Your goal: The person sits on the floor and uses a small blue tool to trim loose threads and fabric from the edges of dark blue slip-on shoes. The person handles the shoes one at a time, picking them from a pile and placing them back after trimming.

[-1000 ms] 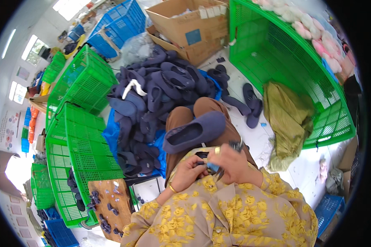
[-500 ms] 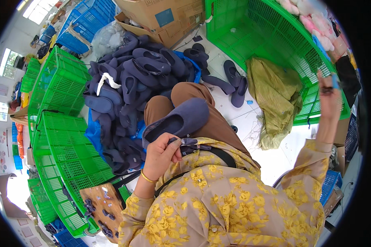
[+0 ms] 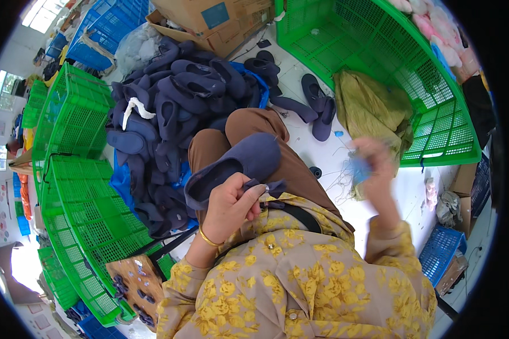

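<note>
Since before, our right hand (image 3: 376,169) dropped, blurred, over open floor; finger state unclear. Left hand (image 3: 232,200) pinched the navy slipper's (image 3: 237,166) edge on our lap.

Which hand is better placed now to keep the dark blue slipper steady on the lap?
Left. The left hand already pinches the heel edge of the dark blue fabric slipper lying on the lap. The right hand is raised away to the side, blurred, apparently holding something light blue.

Right hand (image 3: 373,169) motion-blurred, small blue thing (image 3: 357,168) in it unidentifiable; slipper (image 3: 237,166) heel hidden behind left hand (image 3: 229,206).
</note>
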Tool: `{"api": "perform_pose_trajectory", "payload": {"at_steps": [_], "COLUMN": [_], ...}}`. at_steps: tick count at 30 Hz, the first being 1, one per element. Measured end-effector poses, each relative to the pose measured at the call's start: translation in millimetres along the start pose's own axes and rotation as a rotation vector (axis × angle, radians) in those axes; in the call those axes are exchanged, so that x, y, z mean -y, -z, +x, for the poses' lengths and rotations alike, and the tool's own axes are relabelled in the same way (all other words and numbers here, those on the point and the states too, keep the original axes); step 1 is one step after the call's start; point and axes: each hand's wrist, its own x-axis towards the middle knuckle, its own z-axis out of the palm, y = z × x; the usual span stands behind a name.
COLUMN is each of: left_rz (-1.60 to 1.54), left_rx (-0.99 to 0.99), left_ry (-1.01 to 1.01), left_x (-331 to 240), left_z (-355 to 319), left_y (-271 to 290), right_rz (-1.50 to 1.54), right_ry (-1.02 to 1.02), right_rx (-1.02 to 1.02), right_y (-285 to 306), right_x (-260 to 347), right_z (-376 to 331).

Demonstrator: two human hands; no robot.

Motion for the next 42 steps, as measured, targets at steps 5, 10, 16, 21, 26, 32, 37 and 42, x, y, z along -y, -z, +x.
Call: {"api": "perform_pose_trajectory", "payload": {"at_steps": [5,10,16,21,26,32,37,42], "left_rz": [-0.005,0.179,-0.245,-0.515,-0.571,-0.583,-0.545,-0.425], "left_rx": [0.031,-0.271,-0.085,-0.13,-0.155,-0.17,-0.2,-0.287], "left_ry": [0.034,-0.274,0.169,0.195,0.206,0.208,0.202,0.21], "left_x": [-6,18,37,48,47,49,42,37], "left_z": [1,22,39,39,39,40,40,48], "left_y": [-4,27,31,17,14,13,7,-3], "right_rz": [-0.235,0.162,0.225,0.15,0.098,0.032,-0.021,-0.044], "right_ry": [0.287,-0.304,-0.417,-0.409,-0.408,-0.38,-0.349,-0.307], "right_rx": [0.491,0.466,0.481,0.51,0.467,0.45,0.429,0.388], "right_y": [-72,-95,-128,-130,-131,-133,-137,-143], "right_x": [33,25,19,16,26,30,27,23], "right_z": [-6,1,11,10,11,10,6,0]}}
